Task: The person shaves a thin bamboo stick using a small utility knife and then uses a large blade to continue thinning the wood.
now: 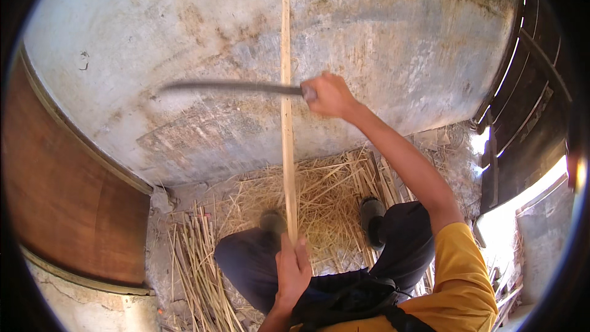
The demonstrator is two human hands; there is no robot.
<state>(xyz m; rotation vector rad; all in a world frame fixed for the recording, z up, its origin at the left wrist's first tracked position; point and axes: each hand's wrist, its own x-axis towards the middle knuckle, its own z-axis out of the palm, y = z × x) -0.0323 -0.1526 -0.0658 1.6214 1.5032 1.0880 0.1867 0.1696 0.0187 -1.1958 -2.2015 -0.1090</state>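
Observation:
My left hand (292, 272), low in the picture between my knees, is closed round the near end of a long pale strip, bamboo or wood (286, 141). The strip runs away from me, and its far end meets the stained wall. Farther up, my right hand (329, 94) grips the handle of a long, dark, slightly curved machete (230, 88). Its blade points left and crosses the strip at roughly a right angle, blurred by motion. I cannot tell whether blade and strip touch.
Shavings and thin offcuts (326, 178) cover the floor around my dark shoes. A bundle of narrow strips (200, 264) lies at the left. The weathered wall (381, 43) rises ahead, with a brown wooden panel (74, 178) at left and dark boards (528, 86) at right.

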